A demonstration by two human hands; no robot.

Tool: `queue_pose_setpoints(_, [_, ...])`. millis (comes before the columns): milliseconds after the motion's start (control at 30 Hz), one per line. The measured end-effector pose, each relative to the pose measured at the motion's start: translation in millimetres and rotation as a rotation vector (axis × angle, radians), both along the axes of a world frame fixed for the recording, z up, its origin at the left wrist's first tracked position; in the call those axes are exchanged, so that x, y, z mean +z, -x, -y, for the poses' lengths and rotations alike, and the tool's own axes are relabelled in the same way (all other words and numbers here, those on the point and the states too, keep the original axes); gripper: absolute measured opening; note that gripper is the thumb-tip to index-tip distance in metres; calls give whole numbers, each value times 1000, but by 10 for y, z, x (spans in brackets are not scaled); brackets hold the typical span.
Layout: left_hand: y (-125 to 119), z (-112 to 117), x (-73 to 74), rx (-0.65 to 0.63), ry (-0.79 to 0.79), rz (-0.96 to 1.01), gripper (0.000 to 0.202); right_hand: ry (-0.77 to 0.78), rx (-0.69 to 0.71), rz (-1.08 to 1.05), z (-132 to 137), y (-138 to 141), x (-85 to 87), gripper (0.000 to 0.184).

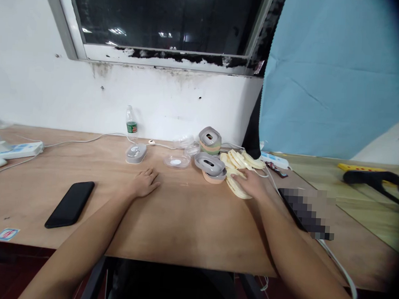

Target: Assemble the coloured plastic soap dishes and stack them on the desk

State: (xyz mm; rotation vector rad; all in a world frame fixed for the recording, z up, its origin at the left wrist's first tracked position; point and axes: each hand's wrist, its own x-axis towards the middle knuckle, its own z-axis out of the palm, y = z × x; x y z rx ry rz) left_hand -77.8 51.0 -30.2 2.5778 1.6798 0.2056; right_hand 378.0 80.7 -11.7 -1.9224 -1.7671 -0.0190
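Head view: your left hand [143,184] lay unclenched; your right hand [250,182], grip unclear, apparently picked at cream pads [239,191], which needed separating.

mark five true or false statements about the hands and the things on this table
1. The right hand is on the pale yellow flat pieces. True.
2. A black smartphone lies to the left of the left hand. True.
3. The green-labelled plastic bottle lies on its side. False: it stands upright near the wall.
4. The left hand holds the clear plastic tray. False: it rests on the wooden table, apart from the tray.
5. The window pane is bright all over. False: it is mostly dark, with small bright reflections.
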Motion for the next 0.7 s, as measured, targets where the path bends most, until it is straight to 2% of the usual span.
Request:
queue_pose_setpoints(100, [8,-1,-7,-9,-6,15,62,79,53,41,-18,-17,-14,64])
queue_pose_setpoints(233, [10,1,-17,-8,-10,14,62,51,91,4,1,29,-4,67])
queue_pose_setpoints(333, [3,1,-18,-1,-2,3,62,20,69,1,17,42,8,65])
queue_pose_setpoints(533, [-23,21,8,11,12,3,61,113,1,90,21,66,29,68])
queue_pose_setpoints(700, [-28,20,-10,5,3,9,59,86,-2,105,-8,87,8,66])
